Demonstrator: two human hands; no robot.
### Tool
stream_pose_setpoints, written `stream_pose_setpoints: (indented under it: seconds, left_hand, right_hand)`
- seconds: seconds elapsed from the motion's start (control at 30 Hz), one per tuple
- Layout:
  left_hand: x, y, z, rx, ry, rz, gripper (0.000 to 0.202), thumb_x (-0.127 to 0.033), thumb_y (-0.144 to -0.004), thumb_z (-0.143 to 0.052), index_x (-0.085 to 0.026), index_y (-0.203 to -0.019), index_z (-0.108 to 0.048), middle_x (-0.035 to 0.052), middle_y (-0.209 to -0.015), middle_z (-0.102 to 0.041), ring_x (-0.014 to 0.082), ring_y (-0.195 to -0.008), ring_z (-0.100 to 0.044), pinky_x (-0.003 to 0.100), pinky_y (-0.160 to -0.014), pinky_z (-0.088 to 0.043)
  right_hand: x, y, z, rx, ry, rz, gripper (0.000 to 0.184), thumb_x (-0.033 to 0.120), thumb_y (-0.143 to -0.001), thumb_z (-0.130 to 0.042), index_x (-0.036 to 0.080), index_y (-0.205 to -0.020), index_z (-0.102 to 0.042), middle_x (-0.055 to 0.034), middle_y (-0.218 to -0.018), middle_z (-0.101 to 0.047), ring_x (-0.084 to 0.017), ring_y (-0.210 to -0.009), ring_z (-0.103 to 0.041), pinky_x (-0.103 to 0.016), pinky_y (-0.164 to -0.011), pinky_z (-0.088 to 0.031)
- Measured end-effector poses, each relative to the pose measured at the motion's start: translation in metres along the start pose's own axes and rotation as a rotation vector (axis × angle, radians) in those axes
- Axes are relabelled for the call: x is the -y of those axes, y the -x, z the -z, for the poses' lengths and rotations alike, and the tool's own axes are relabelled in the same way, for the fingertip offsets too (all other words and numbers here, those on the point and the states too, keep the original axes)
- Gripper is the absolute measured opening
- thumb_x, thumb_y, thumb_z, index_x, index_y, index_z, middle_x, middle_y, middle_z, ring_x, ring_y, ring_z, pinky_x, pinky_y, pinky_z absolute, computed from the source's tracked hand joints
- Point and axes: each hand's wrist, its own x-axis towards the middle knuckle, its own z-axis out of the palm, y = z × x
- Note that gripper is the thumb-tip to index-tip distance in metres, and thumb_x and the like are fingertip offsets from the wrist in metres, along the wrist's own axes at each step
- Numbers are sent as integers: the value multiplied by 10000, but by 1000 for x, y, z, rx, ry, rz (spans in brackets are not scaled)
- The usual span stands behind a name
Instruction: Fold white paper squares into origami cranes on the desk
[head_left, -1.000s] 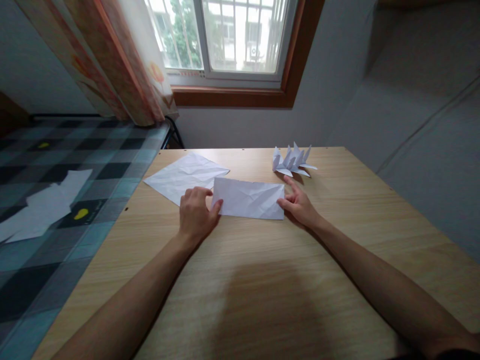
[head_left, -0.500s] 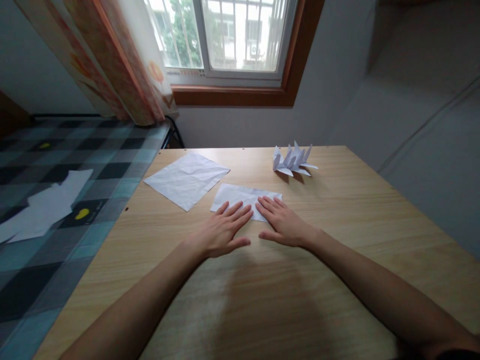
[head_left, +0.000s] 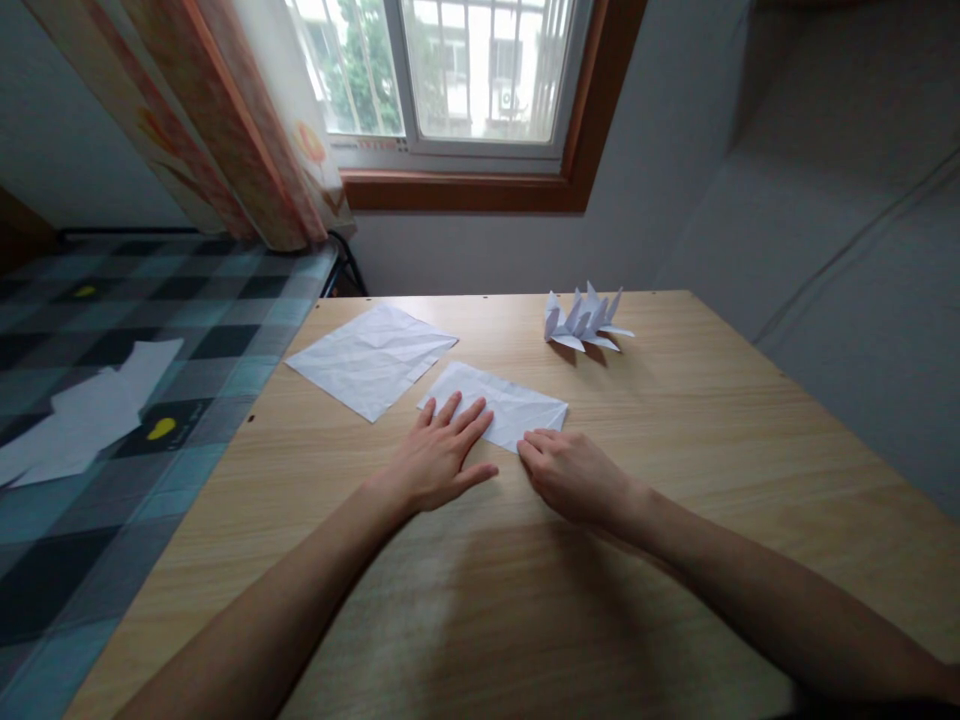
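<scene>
On the pale wooden desk (head_left: 712,400), white rectangular paper (head_left: 517,406) could be skewed by uneven pressure, with left hand (head_left: 439,456) splayed, right-hand grip (head_left: 572,475) unclear.

the left hand (head_left: 442,452) lies spread on the paper (head_left: 519,406); the right hand (head_left: 566,472), curled, touches its near edge; farther along the table (head_left: 712,430), a sheet (head_left: 375,358) lies at left, spiky figures (head_left: 579,326) at right; loose pages (head_left: 97,415) lie on the bed (head_left: 67,560)
</scene>
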Motion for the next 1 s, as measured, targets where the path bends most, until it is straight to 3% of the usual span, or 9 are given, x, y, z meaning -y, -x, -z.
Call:
stream_pose_setpoints:
  seconds: [0.1, 0.2, 0.33, 0.4, 0.6, 0.7, 0.83, 0.93, 1.0]
  left_hand:
    - [-2, 0, 2, -25, -8, -10, 679, -645, -924, -425, -203, -1437, -472, 140, -1533, -436, 399, -1433, -326, 617, -1133, -235]
    - [-6, 0, 6, -94, -50, -51, 616, -626, -913, -473, -177, -1325, -556, 165, -1481, -485, 384, -1366, -408, 571, -1105, -291]
    - [-9, -1, 10, -172, -109, -169, 303, -428, -960, -498, -195, -1080, -650, 121, -1197, -649, 271, -1062, -578, 423, -911, -427]
    - [-8, -2, 10, -184, -118, -211, 225, -311, -979, -467, -196, -979, -660, 84, -1024, -674, 223, -913, -585, 366, -804, -432]
    - [-4, 0, 6, -248, -25, -233, 260, -274, -994, -437, -179, -874, -648, 62, -845, -662, 188, -790, -583, 320, -727, -438]
    - [-3, 0, 2, -288, 75, -179, 242, -265, -1001, -416, -169, -1039, -635, 58, -835, -676, 185, -780, -611, 313, -731, -472]
    - [-4, 0, 0, -313, 144, -87, 382, -253, -986, -437, -180, -1357, -494, 69, -947, -686, 186, -849, -645, 323, -796, -512]
    - [-3, -2, 0, -288, 59, -83, 386, -221, -961, -459, -218, -1336, -554, 117, -1190, -656, 229, -1026, -632, 389, -896, -503]
    - [-2, -3, -1, -232, 17, -128, 374, -200, -959, -440, -234, -1292, -609, 115, -1360, -598, 269, -1197, -574, 452, -987, -464]
  right_hand:
    - [1, 0, -1, -22, 5, -26, 124, 58, -880, -527, 126, -902, -629, -107, -849, -696, -235, -750, -656, -309, -617, -444]
    - [2, -2, -9, -173, -9, 30, 151, 100, -920, -514, 139, -845, -639, -88, -784, -691, -210, -705, -637, -298, -596, -414]
    - [6, -4, -21, -513, -153, 140, 227, 146, -985, -442, 138, -1074, -651, -67, -828, -723, -179, -736, -644, -287, -688, -463]
    - [5, -5, -25, -594, -250, 163, 264, 160, -985, -445, 145, -1186, -616, -71, -882, -735, -180, -781, -658, -293, -739, -490]
    - [-8, -7, -32, -551, -511, -53, 319, 291, -931, -583, 149, -1216, -600, -96, -922, -741, -203, -813, -685, -311, -761, -527]
    - [-11, -8, -34, -490, -553, -175, 311, 233, -933, -546, 150, -1230, -587, -112, -1014, -741, -212, -848, -691, -327, -788, -532]
    - [-11, -8, -33, -448, -489, -253, 460, 206, -914, -536, 162, -1369, -485, -138, -1175, -685, -253, -1002, -657, -395, -871, -537]
    - [-12, -10, -35, -473, -362, -248, 519, 155, -892, -535, 171, -1407, -472, -171, -1326, -592, -288, -1181, -573, -460, -978, -500]
    - [-15, -11, -37, -450, -302, -150, 473, 95, -888, -494, 160, -1354, -541, -172, -1371, -572, -280, -1245, -539, -468, -1036, -470]
